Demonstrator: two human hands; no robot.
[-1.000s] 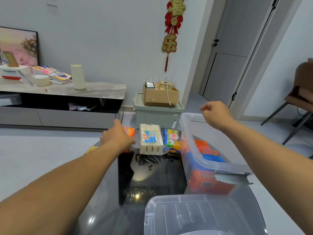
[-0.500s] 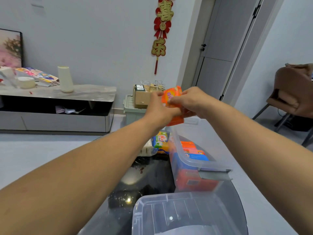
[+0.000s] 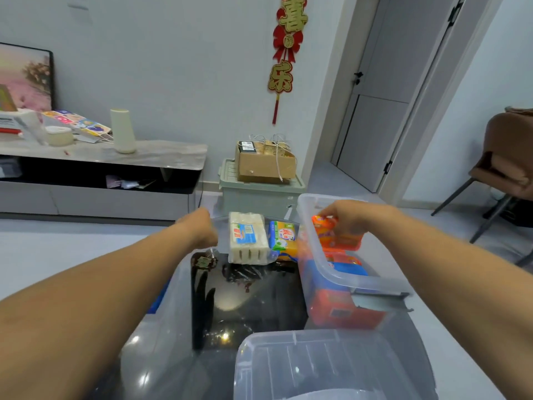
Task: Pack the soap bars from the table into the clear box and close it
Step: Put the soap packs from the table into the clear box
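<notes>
The clear box (image 3: 340,277) stands open on the right of the dark glass table (image 3: 253,310), with orange and blue soap bars inside. My right hand (image 3: 350,216) holds an orange soap pack (image 3: 334,233) just over the box's far end. My left hand (image 3: 200,229) hovers over the table's far left, fingers curled, holding nothing I can see. Beside it lie a white soap multipack (image 3: 248,238) and a green and yellow soap pack (image 3: 284,236). The clear lid (image 3: 326,365) lies at the near edge.
Past the table a cardboard box (image 3: 265,163) sits on a pale green bin (image 3: 259,196). A low TV cabinet (image 3: 98,174) runs along the left wall. A brown chair (image 3: 504,157) stands at the right, next to a door.
Both hands held the orange pack up together half a second ago. Now my right hand has lowered it to the box, and my left hand has dropped back toward the table's far left.
</notes>
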